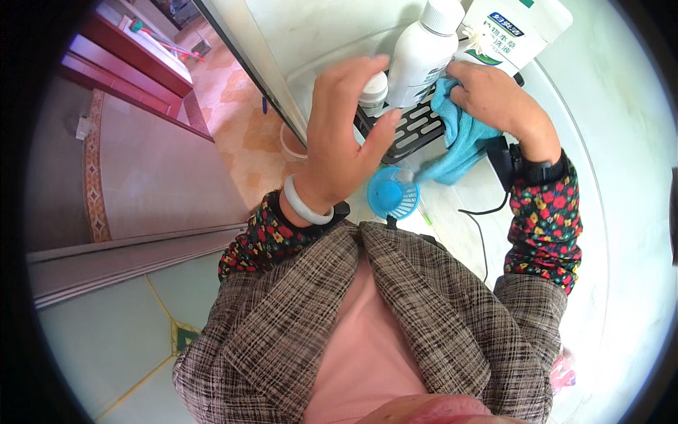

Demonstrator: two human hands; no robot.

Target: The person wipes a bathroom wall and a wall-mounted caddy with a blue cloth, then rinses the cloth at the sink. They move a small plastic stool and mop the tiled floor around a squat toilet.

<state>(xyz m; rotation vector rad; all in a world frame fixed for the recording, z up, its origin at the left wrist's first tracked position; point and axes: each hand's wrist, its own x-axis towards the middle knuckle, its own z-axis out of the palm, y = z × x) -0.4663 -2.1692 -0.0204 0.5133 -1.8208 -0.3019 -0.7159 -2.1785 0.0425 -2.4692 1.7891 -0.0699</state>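
My right hand point(495, 98) grips a turquoise cloth point(469, 146) that hangs over the edge of a black slotted corner shelf point(418, 127). On that shelf, a large white bottle point(426, 50) with a ribbed cap stands between my two hands. My left hand point(344, 132) is slightly blurred, its thumb and fingers spread around a small jar point(374, 93) with a white lid. A gap shows between thumb and fingertips. Behind my right hand, a white box point(511, 34) bearing writing leans near the wall.
Below the shelf is a blue perforated plastic basket point(392, 193). A black cable point(484, 211) hangs below my right wrist. A metal-edged frame point(259, 69) runs along the left of the shelf, beside a doorway with a tiled floor point(222, 111).
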